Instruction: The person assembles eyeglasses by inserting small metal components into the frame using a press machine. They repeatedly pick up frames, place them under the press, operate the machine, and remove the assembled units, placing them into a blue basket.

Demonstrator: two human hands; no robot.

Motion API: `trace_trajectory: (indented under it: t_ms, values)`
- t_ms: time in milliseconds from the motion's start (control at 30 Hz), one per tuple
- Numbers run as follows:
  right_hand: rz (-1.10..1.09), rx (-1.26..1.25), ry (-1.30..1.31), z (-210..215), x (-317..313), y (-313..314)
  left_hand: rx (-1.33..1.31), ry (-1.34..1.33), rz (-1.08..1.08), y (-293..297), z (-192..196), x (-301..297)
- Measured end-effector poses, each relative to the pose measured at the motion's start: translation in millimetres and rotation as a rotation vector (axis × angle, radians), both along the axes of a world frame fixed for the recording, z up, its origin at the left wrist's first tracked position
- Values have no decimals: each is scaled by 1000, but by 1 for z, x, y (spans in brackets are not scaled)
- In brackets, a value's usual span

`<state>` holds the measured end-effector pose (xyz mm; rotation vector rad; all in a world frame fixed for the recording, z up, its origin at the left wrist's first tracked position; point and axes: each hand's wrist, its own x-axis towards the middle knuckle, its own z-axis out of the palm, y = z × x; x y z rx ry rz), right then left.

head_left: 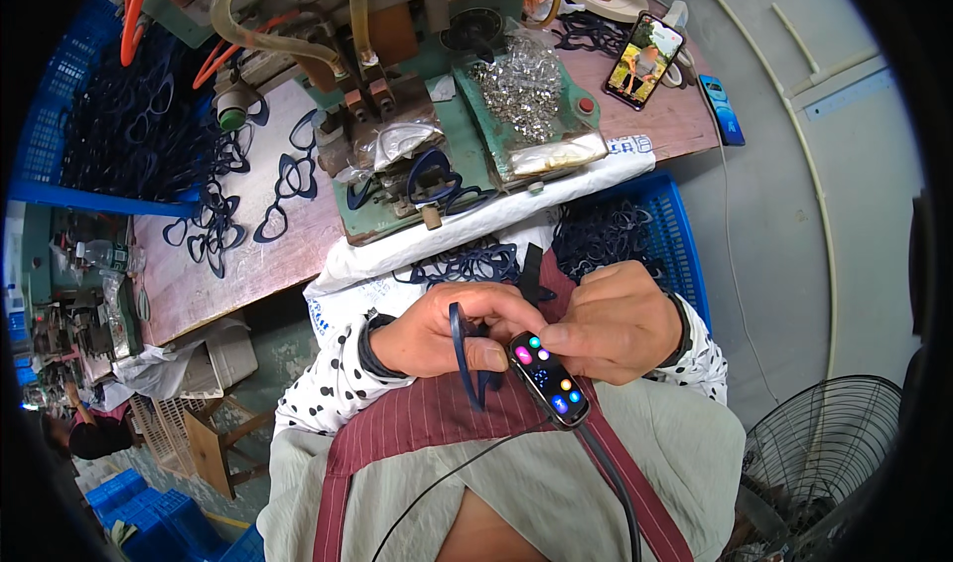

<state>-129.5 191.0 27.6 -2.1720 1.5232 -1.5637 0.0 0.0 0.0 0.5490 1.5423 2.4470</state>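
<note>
My left hand (443, 330) is closed in front of my lap. A dark blue plastic eyeglass frame (459, 349) hangs at its thumb, seen nearly edge-on. The fingertips of that hand also reach the upper edge of a smartwatch (549, 379) with a lit screen of coloured round icons. On the watch's other side, my right hand (617, 324) pinches its edge between thumb and curled fingers. A black strap (531, 271) sticks up beyond the hands. What lies under the right fingers is hidden.
Ahead stands a green press machine (397, 180), with a tray of small metal parts (521, 95) beside it. More blue frames (213, 229) lie on the table and fill a blue basket (678, 229). A phone (643, 61) stands at the back right; a wire fan (824, 443) is at lower right.
</note>
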Motion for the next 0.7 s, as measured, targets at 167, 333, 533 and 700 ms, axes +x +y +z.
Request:
trace_trajectory:
  t_ms: [167, 333, 533, 700]
  values:
    - [28, -47, 12, 1, -2, -6, -39, -1, 4, -4, 5, -1]
    - [11, -38, -12, -1, 0, -6, -24, 12, 14, -4, -2, 1]
    - [2, -36, -32, -2, 1, -7, 3, 6, 20, -3, -5, 1]
    - [18, -39, -2, -2, -2, -6, -46, 7, -12, -6, 1, -1]
